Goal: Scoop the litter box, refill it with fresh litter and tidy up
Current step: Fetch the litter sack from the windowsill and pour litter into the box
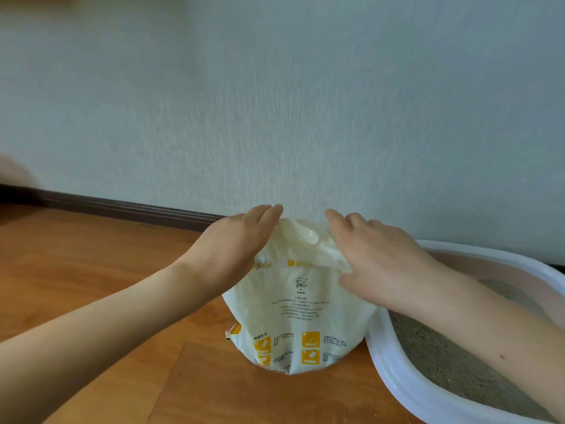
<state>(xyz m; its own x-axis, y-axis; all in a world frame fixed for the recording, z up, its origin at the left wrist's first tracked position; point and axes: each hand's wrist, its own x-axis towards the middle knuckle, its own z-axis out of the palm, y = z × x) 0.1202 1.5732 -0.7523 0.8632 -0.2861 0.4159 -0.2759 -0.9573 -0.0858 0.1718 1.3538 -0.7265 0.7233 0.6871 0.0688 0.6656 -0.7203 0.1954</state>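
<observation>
Two hands, left hand (232,240) and right hand (376,255), pinch the crumpled top of white-and-yellow plastic litter bag (301,319) upright beside white plastic litter box (394,384).

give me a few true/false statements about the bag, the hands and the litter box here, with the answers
1. The bag stands upright on the wooden floor. True.
2. The litter box is left of the bag. False: it sits to the right, its rim beside the bag.
3. Both hands are on the top of the bag. True: the left hand and the right hand lie on its crumpled top.
4. The litter box is empty. False: grey litter fills it.
5. The bag lies flat against the wall. False: it stands on the floor in front of the wall.
</observation>
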